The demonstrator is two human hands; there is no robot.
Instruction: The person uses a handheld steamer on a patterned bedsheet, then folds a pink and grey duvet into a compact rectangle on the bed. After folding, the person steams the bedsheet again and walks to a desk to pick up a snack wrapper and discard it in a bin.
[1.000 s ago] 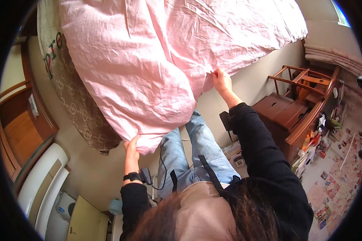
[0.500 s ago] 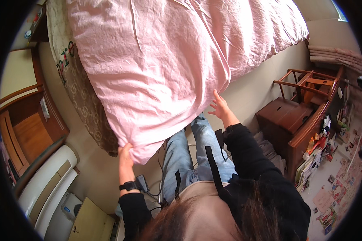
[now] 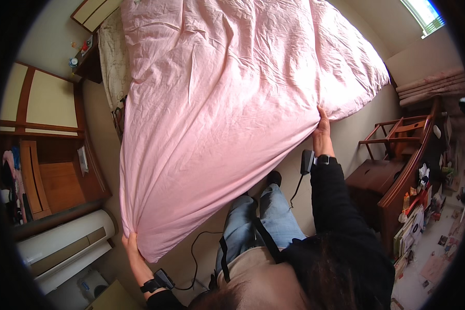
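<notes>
A large pink duvet (image 3: 217, 124) spreads over the bed and is stretched toward me. My left hand (image 3: 131, 246) grips its corner at the lower left, where folds gather into the grasp. Further right and farther off, my right hand (image 3: 322, 129) is closed on the duvet's near edge, its fingers partly hidden by the fabric. Between both hands the edge runs taut on a slant above my legs. The patterned bed cover (image 3: 111, 62) shows only as a strip along the left side.
On the right stand a brown wooden chair (image 3: 392, 132) and a desk (image 3: 382, 206) crowded with books and papers. To the left are a wooden cabinet (image 3: 62, 181) and a white air conditioner (image 3: 72, 240). A black cable (image 3: 194, 258) hangs near my legs.
My left hand has pulled the duvet corner outward to the lower left. My right hand, open before, has moved right and taken hold of the edge. The duvet now covers more of the patterned cover.
</notes>
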